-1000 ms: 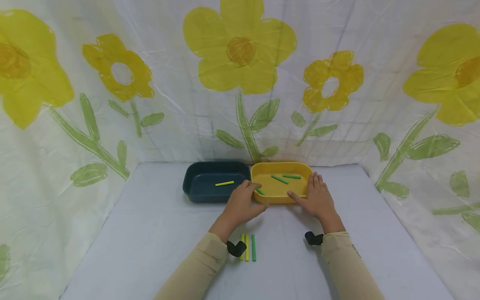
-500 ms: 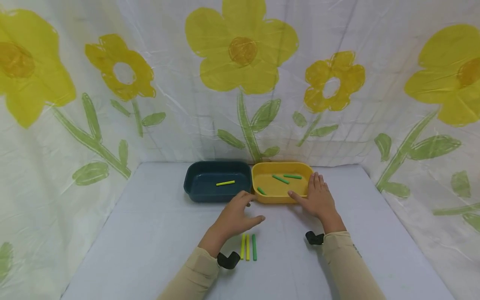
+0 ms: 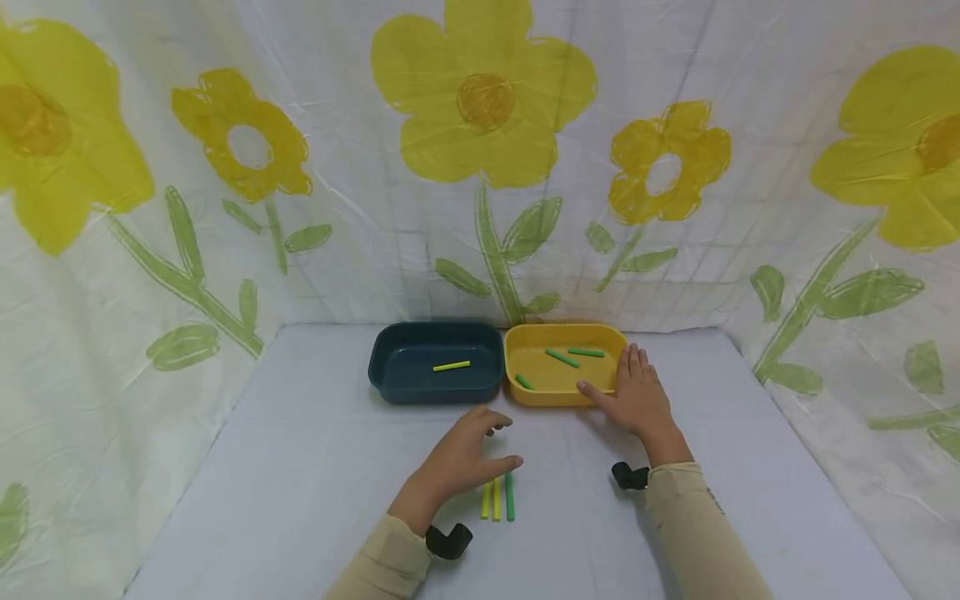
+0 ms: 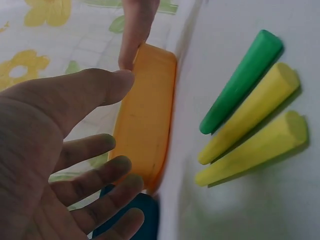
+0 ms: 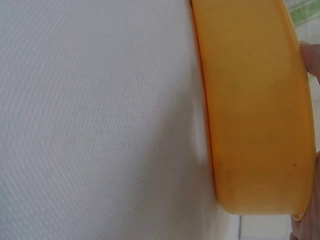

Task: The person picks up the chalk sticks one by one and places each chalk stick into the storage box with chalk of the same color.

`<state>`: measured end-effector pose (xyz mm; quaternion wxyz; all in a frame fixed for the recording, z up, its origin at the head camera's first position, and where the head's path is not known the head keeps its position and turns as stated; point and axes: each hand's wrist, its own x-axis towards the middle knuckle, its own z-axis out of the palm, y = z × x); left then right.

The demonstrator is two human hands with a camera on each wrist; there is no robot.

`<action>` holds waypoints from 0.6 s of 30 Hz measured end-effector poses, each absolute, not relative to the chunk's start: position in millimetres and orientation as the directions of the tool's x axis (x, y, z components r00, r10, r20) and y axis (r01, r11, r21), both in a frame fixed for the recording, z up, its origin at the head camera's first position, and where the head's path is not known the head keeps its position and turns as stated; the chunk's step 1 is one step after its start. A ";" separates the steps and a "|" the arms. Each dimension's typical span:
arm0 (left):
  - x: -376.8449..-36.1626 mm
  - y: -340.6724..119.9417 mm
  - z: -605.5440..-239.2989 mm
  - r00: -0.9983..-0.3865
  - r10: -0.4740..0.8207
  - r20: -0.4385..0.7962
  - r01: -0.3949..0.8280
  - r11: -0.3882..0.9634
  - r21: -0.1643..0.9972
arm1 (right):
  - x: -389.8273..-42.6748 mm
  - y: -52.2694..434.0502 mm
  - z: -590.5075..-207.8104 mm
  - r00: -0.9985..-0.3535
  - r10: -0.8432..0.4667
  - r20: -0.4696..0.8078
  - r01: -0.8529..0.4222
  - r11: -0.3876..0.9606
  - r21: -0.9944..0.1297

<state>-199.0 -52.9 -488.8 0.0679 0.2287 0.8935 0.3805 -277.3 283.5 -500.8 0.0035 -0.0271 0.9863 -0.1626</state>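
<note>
In the head view, my left hand hovers over the table just above three short sticks, holding nothing. Its fingers are parted and loosely bent. Two sticks are yellow and one is green; they lie side by side, their far ends partly hidden by the hand in the head view. My right hand rests against the near right corner of a yellow tray, fingers straight along its side and thumb at the front rim. Inside that tray lie three green sticks.
A dark blue tray stands left of the yellow one, touching it, with one yellow stick inside. Both trays sit at the back of the white-covered table. Behind them hangs a flower-printed curtain.
My left hand has drawn back from the yellow tray's left corner, down toward the loose sticks. A green stick at that corner now shows fully. The right hand stays at the tray.
</note>
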 end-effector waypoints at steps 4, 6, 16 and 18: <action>-195.0 -54.7 -490.7 -0.879 0.475 0.036 0.358 0.609 0.708 | -277.7 283.4 -500.3 -0.998 -0.057 0.004 -0.056 0.947 -0.318; -193.6 -55.5 -492.5 -0.876 0.481 0.031 0.363 0.614 0.701 | -277.8 283.4 -500.1 -0.998 -0.060 0.009 -0.059 0.946 -0.318; -185.2 -60.2 -501.1 -0.865 0.502 0.007 0.369 0.627 0.686 | -277.6 284.1 -501.2 -0.998 -0.060 0.021 -0.063 0.942 -0.330; -184.3 -60.6 -503.0 -0.861 0.508 -0.004 0.369 0.632 0.681 | -277.7 284.2 -501.2 -0.998 -0.060 0.019 -0.063 0.942 -0.331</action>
